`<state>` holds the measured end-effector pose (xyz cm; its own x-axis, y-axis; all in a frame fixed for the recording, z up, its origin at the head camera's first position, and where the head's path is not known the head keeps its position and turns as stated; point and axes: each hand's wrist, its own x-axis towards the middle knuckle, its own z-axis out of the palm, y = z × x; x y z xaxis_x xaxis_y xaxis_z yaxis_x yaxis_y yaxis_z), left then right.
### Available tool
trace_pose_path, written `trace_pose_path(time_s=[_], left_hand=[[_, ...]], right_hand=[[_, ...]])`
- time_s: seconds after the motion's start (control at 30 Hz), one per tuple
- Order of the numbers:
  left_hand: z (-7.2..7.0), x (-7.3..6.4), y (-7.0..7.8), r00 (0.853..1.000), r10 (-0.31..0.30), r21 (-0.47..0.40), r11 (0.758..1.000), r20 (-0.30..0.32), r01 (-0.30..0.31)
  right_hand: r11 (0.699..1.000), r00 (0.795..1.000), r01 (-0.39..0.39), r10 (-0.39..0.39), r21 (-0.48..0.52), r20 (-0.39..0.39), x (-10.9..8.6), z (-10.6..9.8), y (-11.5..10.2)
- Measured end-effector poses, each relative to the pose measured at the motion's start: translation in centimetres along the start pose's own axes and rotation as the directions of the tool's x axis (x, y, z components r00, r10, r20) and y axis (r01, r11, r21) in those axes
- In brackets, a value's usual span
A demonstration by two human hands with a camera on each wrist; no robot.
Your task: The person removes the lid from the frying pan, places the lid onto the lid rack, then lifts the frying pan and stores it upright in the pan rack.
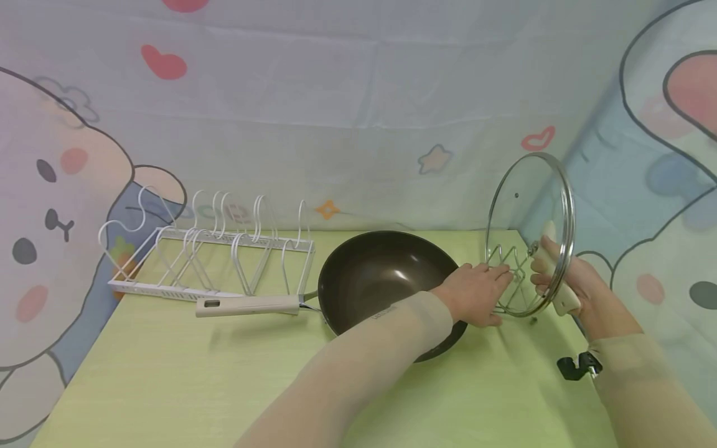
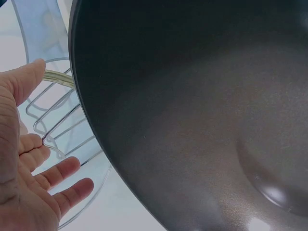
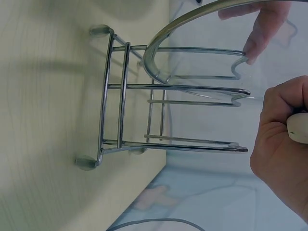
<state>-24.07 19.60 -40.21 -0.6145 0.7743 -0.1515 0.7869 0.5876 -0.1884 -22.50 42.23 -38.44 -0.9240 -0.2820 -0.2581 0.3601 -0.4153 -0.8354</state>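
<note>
A glass pot lid (image 1: 567,230) with a metal rim stands upright at a small chrome wire lid rack (image 1: 506,254). My right hand (image 1: 588,289) grips the lid's cream handle (image 3: 299,127). My left hand (image 1: 476,294) reaches across the dark wok (image 1: 364,280), its fingers extended at the rack. In the right wrist view a left fingertip (image 3: 251,50) touches the end of a rack loop. The lid's rim passes by the rack's loops, low among the wires; whether it is fully seated I cannot tell. The left thumb (image 2: 31,79) is beside the rim in the left wrist view.
A white rack (image 1: 185,289) with several curved dividers stands at the back left. The wok's cream handle (image 1: 249,305) points left, in front of that rack. Printed cloth (image 1: 358,124) hangs behind the light green table (image 1: 224,386). A black clip-like piece (image 1: 579,366) is by the right wrist.
</note>
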Motion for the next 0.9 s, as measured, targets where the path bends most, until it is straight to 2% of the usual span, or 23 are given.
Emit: trace_pose_path(time_s=[0.13,0.3,0.43,0.6,0.73,0.83,0.9], left_hand=[[0.0,0.0,-0.1,1.000,-0.003,0.001,1.000,0.004,0.003],[-0.1,-0.2,0.1,1.000,-0.011,-0.008,1.000,0.015,0.011],[0.0,-0.4,0.1,1.000,-0.009,-0.012,1.000,0.006,0.009],[0.3,-0.5,0.0,1.000,0.004,-0.001,1.000,-0.014,-0.004],[0.4,-0.4,0.0,1.000,0.004,0.011,1.000,-0.011,-0.004],[0.5,-0.5,0.0,1.000,-0.001,0.012,1.000,-0.003,0.001],[0.6,-0.5,0.0,1.000,-0.002,0.010,1.000,0.001,0.002]], right_hand=[[1.000,1.000,-0.002,0.002,0.020,0.010,-0.1,-0.1,0.1],[0.995,0.994,-0.008,-0.003,0.098,0.110,-0.1,-0.6,0.3],[0.992,0.981,-0.028,0.003,0.123,0.196,0.0,-1.1,0.2],[0.983,0.950,-0.091,0.037,0.160,0.310,0.4,-1.5,-0.4],[0.975,0.920,-0.171,0.106,0.143,0.376,1.1,-1.7,-1.2],[0.968,0.883,-0.230,0.162,0.104,0.440,1.8,-2.0,-1.8],[0.964,0.866,-0.258,0.200,0.065,0.458,2.2,-2.2,-2.2]])
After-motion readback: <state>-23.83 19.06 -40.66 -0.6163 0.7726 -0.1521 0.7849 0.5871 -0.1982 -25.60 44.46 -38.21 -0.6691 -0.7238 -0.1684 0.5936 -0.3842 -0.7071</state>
